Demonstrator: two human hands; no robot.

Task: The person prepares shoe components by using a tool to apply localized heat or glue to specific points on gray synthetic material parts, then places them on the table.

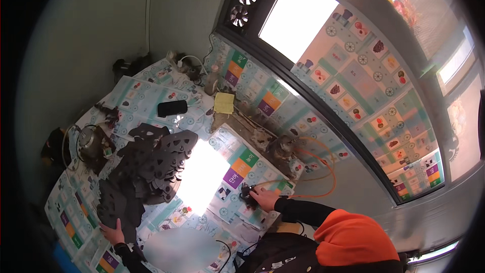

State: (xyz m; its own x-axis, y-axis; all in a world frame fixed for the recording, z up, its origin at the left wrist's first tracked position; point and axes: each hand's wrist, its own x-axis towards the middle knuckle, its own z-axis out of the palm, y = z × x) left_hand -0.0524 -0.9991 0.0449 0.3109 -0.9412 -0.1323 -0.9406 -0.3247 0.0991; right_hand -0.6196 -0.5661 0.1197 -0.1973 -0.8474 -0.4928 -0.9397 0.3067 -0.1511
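Note:
A heap of black, clog-shaped pieces with holes [161, 164] lies across the left half of the table. At the heap's near end my left hand [112, 232] touches the lowest piece, its thumb and fingers spread apart. Over to the right, my right hand [266, 198] has its fingers bent round a small dark tool [247, 195], partly hidden by them, on the table's right side. An orange hose [333, 172] loops behind that hand; whether it joins the tool I cannot make out.
A black phone [172, 108], a yellow paper pad [224, 103] and a clear bottle [211, 81] sit toward the back. At the left edge stands a round metal container [90, 139]. The patterned tabletop [235, 144] meets a wall with a window [298, 15].

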